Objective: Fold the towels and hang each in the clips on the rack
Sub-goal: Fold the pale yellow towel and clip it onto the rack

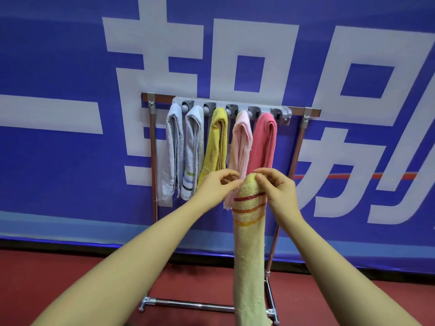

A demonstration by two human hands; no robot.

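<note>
Both hands pinch the top of a folded pale yellow towel [249, 243] hanging straight down: left hand [217, 184] at its left edge, right hand [277, 187] over its fold. Behind the towel, five folded towels [219, 140] hang from the grey clip bar [235, 108] on the rack [296, 158], whose rightmost clip [281, 115] is free.

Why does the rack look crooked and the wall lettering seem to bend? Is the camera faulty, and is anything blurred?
Head view: wide-angle lens bends the rack posts and banner lettering outward; no fault. Lighting is even, with soft shadows behind the hung towels. Both hands, left hand and right hand, and the striped yellow towel look slightly soft.
</note>
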